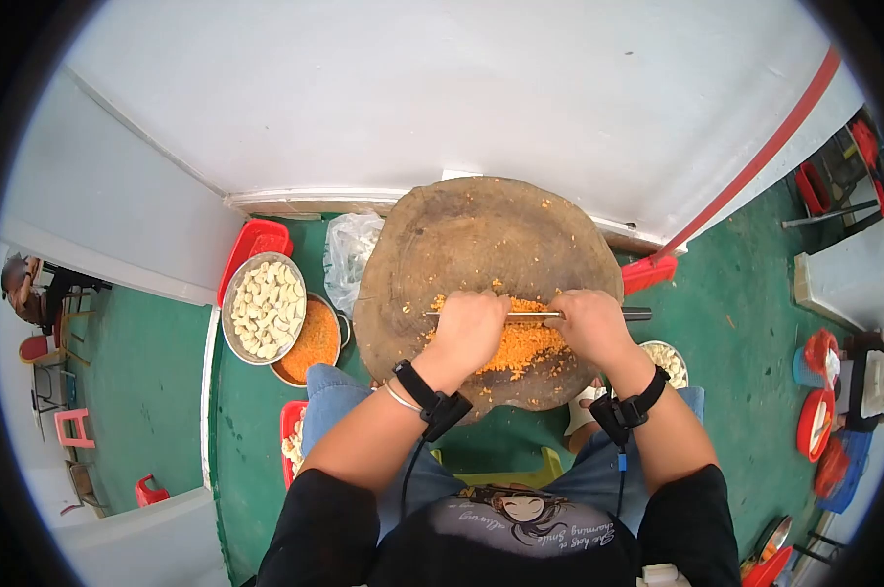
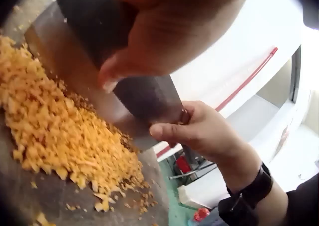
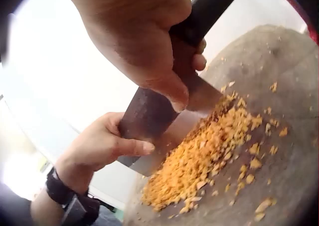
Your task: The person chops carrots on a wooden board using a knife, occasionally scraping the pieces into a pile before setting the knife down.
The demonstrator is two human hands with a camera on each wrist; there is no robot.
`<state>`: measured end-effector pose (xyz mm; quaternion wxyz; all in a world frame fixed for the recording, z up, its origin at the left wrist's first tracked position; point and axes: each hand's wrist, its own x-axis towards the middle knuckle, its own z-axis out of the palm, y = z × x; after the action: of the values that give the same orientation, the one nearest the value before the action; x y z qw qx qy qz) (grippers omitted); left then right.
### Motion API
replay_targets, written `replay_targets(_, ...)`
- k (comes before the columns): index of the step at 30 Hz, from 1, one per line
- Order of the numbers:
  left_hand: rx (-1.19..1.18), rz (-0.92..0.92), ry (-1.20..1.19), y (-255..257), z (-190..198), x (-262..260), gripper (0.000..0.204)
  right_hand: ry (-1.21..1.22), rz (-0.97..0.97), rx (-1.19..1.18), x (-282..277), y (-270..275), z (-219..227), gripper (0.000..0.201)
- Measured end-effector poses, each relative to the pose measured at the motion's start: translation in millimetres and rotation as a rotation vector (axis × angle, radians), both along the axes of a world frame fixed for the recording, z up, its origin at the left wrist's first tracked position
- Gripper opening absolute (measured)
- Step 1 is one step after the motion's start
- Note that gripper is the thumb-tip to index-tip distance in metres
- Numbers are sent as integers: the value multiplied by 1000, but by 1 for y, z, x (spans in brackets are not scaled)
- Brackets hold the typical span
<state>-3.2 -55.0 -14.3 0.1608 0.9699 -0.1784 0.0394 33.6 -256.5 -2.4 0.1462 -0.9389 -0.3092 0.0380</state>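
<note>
Both hands hold a broad cleaver [image 3: 147, 115] with a dark upper blade and a black handle [image 3: 214, 11]. My left hand [image 1: 471, 331] pinches the end of the blade away from the handle, thumb against its flat face. By the handle, my right hand [image 1: 592, 325] grips the blade, its thumb [image 3: 177, 96] pressed on the face. The blade's edge is down at a heap of finely chopped orange bits [image 2: 75, 146]. The heap lies on a thick round wooden chopping block [image 1: 481, 230], with loose bits scattered around.
Left of the block are a metal bowl of pale cut pieces [image 1: 266, 308], a pot of orange bits [image 1: 317, 342], a clear plastic bag [image 1: 352, 256] and a red basket [image 1: 254, 240]. Another bowl of pale pieces [image 1: 669, 360] stands at right. A wall [image 1: 442, 108] rises behind the block.
</note>
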Motion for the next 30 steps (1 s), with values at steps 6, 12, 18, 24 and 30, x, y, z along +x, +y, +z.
replay_targets(6,11,9,-19,1,13,-6,2,-4,-5,-4,-3,2,10,10)
replay_targets(12,20,-4,-8,4,18,-7,1,12,-10,-25,-7,4,15,11)
replay_targets(18,15,-5,-51,5,8,-1,2,-42,-29,2,-5,5,1,14)
replay_targets(24,13,-11,18,7,1,1,3,8,-13,1,-7,7,-1,9)
replay_targets(30,8,-4,-33,8,-2,2,5,-109,-14,14,-5,8,-12,5)
